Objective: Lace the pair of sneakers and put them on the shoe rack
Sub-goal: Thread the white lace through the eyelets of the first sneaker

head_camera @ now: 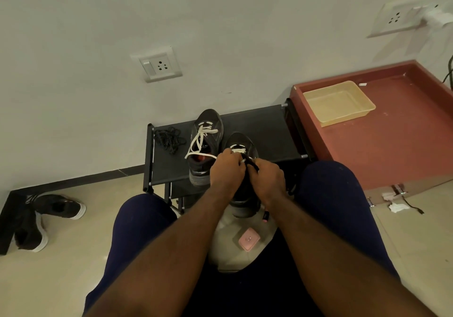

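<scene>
Two dark sneakers stand on the black shoe rack point(264, 130) against the wall. The left sneaker point(204, 145) has white laces partly threaded, with loose ends hanging toward its heel. The right sneaker point(242, 150) sits nearer me, its heel past the rack's front edge, with white lace showing across its lowest eyelets. My left hand point(226, 169) and my right hand point(268, 177) are both over its tongue, fingers curled. My left hand pinches the white lace point(241, 153); my right hand pinches a dark piece point(252, 166) by the eyelets. The middle of the shoe is hidden by my hands.
A tangle of black laces point(169, 139) lies on the rack's left end. Another pair of dark shoes point(49, 216) lies on the floor at left. A red-brown cabinet point(397, 140) with a beige tray point(339, 103) stands right of the rack. A pink case point(248, 239) lies between my knees.
</scene>
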The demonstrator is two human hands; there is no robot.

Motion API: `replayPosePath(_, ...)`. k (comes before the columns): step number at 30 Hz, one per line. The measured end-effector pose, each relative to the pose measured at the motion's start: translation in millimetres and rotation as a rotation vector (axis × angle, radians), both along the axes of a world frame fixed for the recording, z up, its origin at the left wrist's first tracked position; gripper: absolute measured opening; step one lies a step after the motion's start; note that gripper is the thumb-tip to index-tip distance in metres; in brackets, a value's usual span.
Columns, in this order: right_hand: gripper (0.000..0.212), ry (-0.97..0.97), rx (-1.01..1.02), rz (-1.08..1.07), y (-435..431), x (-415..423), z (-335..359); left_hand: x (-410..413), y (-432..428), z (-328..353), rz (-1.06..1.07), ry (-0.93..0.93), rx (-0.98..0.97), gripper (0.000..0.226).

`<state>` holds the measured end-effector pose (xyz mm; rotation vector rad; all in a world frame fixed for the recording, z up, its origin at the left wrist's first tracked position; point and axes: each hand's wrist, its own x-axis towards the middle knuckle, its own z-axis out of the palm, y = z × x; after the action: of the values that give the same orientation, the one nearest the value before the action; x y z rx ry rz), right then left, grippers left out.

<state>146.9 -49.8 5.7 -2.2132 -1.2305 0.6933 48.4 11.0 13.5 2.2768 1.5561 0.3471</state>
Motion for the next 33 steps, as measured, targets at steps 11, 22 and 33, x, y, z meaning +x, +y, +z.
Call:
replayPosePath(11,0.022,-0.027,0.001,-0.037,5,0,1,-17,11,6,0.251,-0.448,-0.247,0.017)
replayPosePath(22,0.018,-0.001,-0.008,-0.002,5,-3,-2,-15,14,9,-0.041,-0.037,-0.032,0.018)
replayPosePath(33,0.022,-0.036,-0.024,-0.026,6,1,-2,-23,12,6,0.337,-0.492,-0.300,0.033)
